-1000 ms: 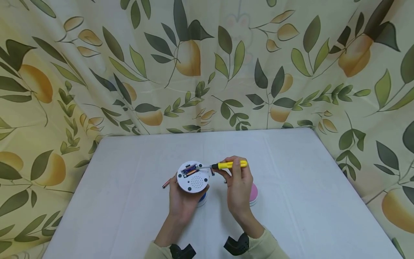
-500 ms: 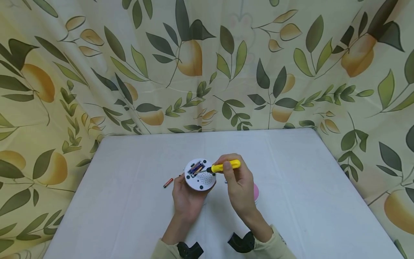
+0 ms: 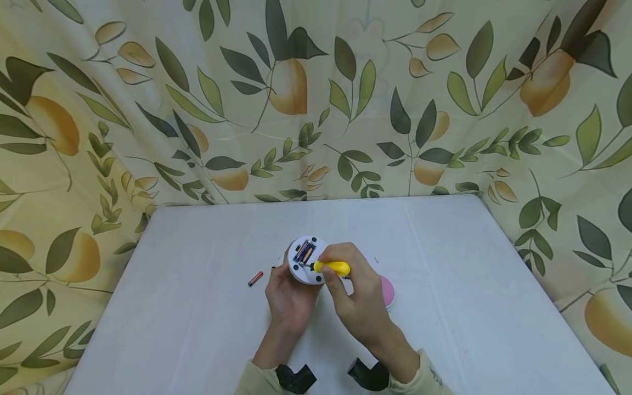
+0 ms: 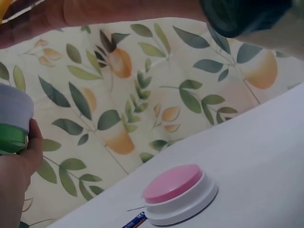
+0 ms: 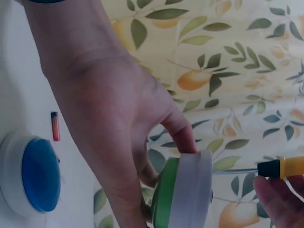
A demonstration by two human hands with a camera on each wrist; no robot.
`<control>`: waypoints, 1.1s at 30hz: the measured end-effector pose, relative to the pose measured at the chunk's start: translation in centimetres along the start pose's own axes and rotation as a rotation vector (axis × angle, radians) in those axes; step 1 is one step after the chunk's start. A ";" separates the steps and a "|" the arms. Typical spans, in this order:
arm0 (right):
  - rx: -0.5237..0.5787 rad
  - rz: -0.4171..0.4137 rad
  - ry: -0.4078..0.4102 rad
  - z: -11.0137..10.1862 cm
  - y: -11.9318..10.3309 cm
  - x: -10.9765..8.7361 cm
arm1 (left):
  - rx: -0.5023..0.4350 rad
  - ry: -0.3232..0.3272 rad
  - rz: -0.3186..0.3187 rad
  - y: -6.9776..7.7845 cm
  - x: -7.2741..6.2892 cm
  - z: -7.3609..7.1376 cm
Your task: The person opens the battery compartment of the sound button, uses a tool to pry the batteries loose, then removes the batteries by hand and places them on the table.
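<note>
My left hand (image 3: pixel 293 302) grips a round push-button device (image 3: pixel 310 278), its white underside turned up. Two batteries (image 3: pixel 304 252) lie in its uncovered compartment. The device's green button (image 5: pixel 166 192) faces downward in the right wrist view. In my right hand (image 3: pixel 362 299) is a yellow-handled screwdriver (image 3: pixel 336 267), pinched by thumb and fingers. Its thin metal shaft (image 5: pixel 235 171) meets the white underside, close to the compartment's near end. My right fingers cover part of the device's right side in the head view.
On the white-covered table (image 3: pixel 197 329), a loose red battery (image 3: pixel 255 278) lies left of my left hand. A pink-topped button (image 4: pixel 173 185) stands behind my right hand, a blue battery (image 4: pixel 135 221) beside it. A blue-topped button (image 5: pixel 42 175) shows in the right wrist view. Patterned curtain (image 3: pixel 316 137) hangs behind.
The device has shifted right and slightly up in my left hand, turning a little. The screwdriver's tip has gone from the compartment's right end to its near end. The red battery stays put.
</note>
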State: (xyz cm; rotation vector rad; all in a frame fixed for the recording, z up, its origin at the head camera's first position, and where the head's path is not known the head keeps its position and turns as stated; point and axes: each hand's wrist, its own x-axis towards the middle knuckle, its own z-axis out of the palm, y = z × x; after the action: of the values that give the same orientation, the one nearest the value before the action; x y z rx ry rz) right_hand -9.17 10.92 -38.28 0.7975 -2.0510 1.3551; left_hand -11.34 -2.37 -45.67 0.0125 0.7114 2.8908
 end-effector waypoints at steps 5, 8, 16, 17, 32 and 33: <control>-0.087 -0.202 -0.011 0.4 -0.4 -0.4 | -0.030 -0.034 0.021 0.1 0.2 -0.1; -0.128 -0.303 0.008 0.8 -0.4 -0.6 | -0.014 -0.020 0.020 0.2 0.1 0.0; -0.314 -0.527 -0.008 1.7 -0.2 -1.6 | 0.002 -0.026 0.008 0.3 0.0 -0.1; -0.335 -0.539 -0.021 1.7 -0.1 -1.7 | 0.012 -0.037 0.008 0.3 0.0 -0.2; -0.526 -0.755 -0.034 2.6 -0.1 -2.1 | 0.066 -0.137 0.051 0.4 0.3 -1.5; -0.531 -0.762 -0.033 2.6 -0.1 -2.1 | 0.075 -0.124 0.052 0.4 0.3 -1.4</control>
State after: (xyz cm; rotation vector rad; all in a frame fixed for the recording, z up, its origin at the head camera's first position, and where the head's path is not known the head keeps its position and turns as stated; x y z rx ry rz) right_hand -8.00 8.82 -40.69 1.1707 -1.7130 0.3625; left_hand -11.80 -3.30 -46.79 0.2203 0.8076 2.8795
